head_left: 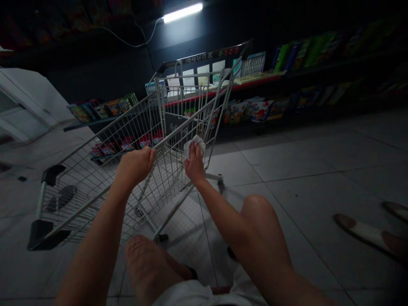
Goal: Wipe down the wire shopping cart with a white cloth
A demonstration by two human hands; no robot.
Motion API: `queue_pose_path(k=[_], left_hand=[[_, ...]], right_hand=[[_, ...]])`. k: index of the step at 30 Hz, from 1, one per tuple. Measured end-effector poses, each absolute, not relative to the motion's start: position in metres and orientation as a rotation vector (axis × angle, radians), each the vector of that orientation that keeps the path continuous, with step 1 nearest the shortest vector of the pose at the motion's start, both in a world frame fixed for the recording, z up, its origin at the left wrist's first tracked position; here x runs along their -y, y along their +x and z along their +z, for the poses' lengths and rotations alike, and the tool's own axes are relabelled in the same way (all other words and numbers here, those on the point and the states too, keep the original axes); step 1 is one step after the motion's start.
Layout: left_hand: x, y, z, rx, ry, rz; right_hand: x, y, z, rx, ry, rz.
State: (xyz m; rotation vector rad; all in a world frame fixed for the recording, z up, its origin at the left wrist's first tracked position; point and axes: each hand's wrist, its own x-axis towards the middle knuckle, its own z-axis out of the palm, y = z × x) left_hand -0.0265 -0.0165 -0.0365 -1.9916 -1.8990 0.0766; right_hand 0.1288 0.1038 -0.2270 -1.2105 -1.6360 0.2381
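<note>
A metal wire shopping cart [165, 170] stands in front of me, with black plastic corner pieces at its left end and a dark handle bar at the far end. My left hand [137, 166] is closed around the top rail of the near side. Farther right, my right hand [195, 160] presses a crumpled white cloth or tissue [188, 148] against the side wires, fingers laid over it. Whether it is cloth or paper I cannot tell. Between the hands a dark grey panel [178, 128] with pale round symbols shows through the wires.
Behind the cart, shelves [270, 79] carry books and bright snack packets [255, 111]. Red packets [127, 144] sit on a low left shelf. A lit tube lamp [182, 12] hangs on the dark wall. Another person's shoe [366, 231] is on the tiled floor [306, 178] at right.
</note>
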Motion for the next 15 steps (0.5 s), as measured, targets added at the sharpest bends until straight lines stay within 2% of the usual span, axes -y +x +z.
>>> queue_pose_path(k=[6, 8, 12, 15], left_hand=[[0.016, -0.028, -0.039, 1.896, -1.968, 0.048], [0.015, -0.028, -0.04, 1.891, -1.968, 0.043], [0.015, -0.026, -0.04, 1.871, -1.973, 0.02], [0.016, -0.024, -0.039, 1.875, -1.966, 0.029]], right_hand=[[-0.047, 0.107, -0.321, 1.729, -1.485, 0.627], [-0.029, 0.102, -0.34, 1.55, -1.51, 0.881], [-0.009, 0.078, -0.352, 0.881, -1.423, 1.468], [-0.014, 0.06, -0.34, 0.608, -1.314, 1.696]])
